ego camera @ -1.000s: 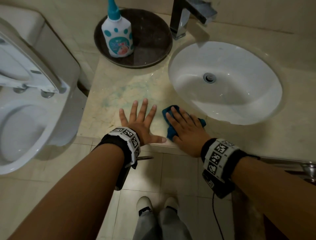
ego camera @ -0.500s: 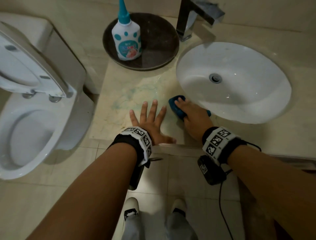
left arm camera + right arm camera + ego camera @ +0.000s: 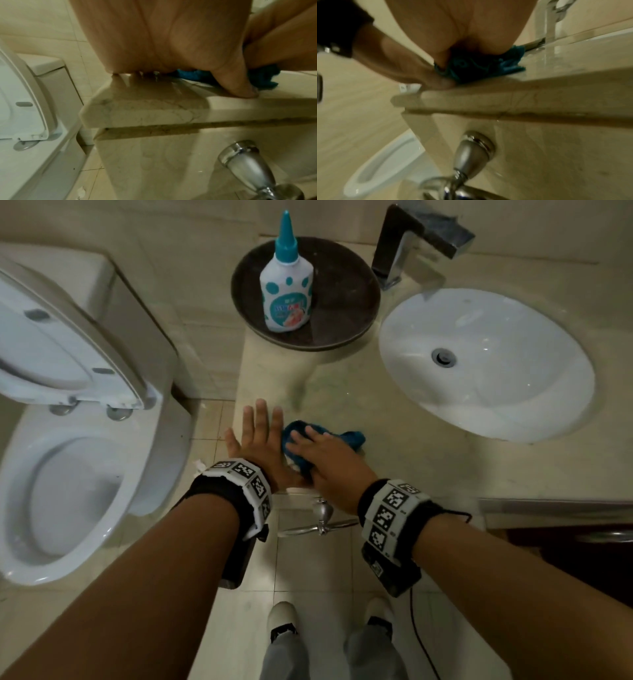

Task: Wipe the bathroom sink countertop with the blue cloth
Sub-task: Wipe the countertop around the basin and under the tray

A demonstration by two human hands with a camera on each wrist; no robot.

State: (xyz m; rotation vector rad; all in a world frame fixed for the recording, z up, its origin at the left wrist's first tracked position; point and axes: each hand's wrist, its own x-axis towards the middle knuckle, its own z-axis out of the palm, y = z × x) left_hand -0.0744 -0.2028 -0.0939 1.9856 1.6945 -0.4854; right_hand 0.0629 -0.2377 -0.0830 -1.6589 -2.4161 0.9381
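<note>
**Cloth has swung back to the front-left corner of the counter**

So going left to right. The toilet (image 3: 68, 446) sits off to the left, lid up, not part of this. Next the left hand (image 3: 260, 446): flat on the counter (image 3: 342, 392) right at its front-left corner, fingers straight and spread, holding nothing, just bracing. Half a second ago it sat a bit further in from that corner.

Right beside it, touching or nearly so, is the blue cloth (image 3: 308, 440), bunched up under the right hand (image 3: 329, 460). That hand presses down on it with flattish fingers draped over the top. Half a second ago the cloth was up against the rim of the sink (image 3: 486, 364); now it's pulled back toward the front edge and over to the left, so the two hands are basically together. My read: the wipe is mid-stroke, covering the front strip, with the stretch near the brown tray (image 3: 342, 302) and bottle (image 3: 286, 289) and everything right of the sink probably left to do.

Hard-to-see stuff: both wrist views are blurry and mostly palm. The left thumb overlaps the cloth's near edge, so I can't tell if it's pinning it. The counter's right end is cut off, and the faucet (image 3: 411, 244) is clipped at the top.
</note>
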